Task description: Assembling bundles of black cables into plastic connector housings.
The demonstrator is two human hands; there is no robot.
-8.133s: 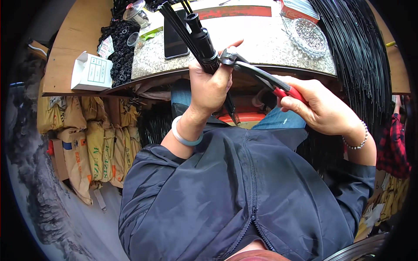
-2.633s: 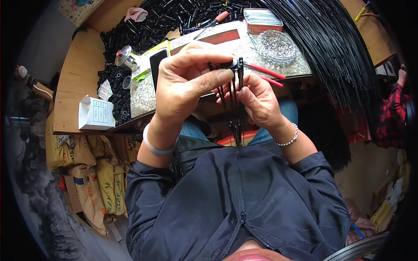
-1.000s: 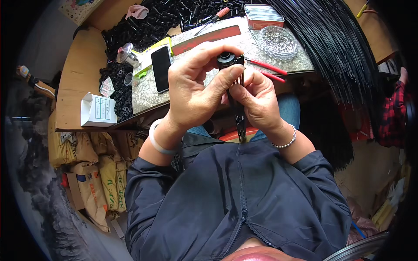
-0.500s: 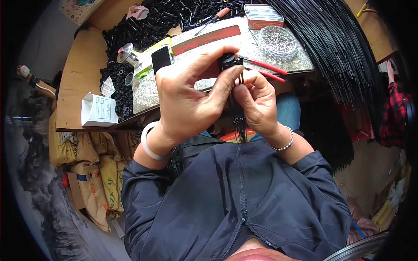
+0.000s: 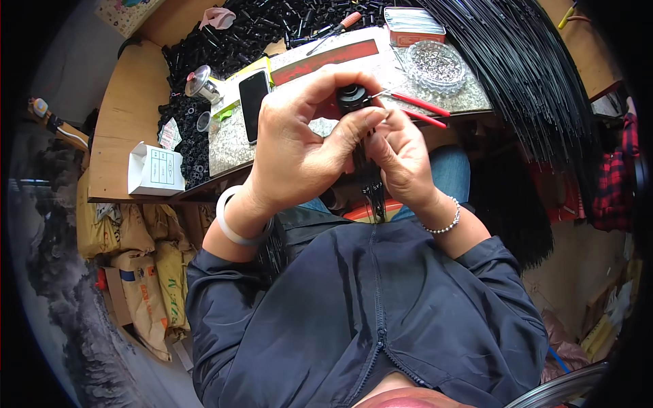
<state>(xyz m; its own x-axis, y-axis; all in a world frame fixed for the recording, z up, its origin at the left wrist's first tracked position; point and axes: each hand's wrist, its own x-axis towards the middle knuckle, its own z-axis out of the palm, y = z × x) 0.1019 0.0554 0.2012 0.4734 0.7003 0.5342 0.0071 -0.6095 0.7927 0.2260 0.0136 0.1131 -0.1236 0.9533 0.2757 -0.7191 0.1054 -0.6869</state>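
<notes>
Above the table's front edge, my left hand (image 5: 296, 136) curls its thumb and forefinger around a round black plastic part (image 5: 352, 98) with a stepped top. Close against it, my right hand (image 5: 407, 160) is closed in a pinch, thumb against bent fingers. What sits in that pinch is mostly hidden, though thin black strands run down between the hands. A thin, pale, shiny piece (image 5: 379, 94) shows beside the black part. Below the hands hangs a bunch of thin black cables (image 5: 373, 194) with small ends.
Red-handled pliers (image 5: 423, 104) lie beyond my right hand, near a clear dish of small metal pieces (image 5: 435, 64). A phone (image 5: 254, 102) and a white box (image 5: 156, 170) are left. Black parts (image 5: 272, 27) pile up behind; long black cables (image 5: 517, 75) drape over the right edge.
Both hands have shifted slightly, and the black part has tilted and moved a little left and down. The right fingers have come closer under the left thumb, hiding the thin black rods seen before.
</notes>
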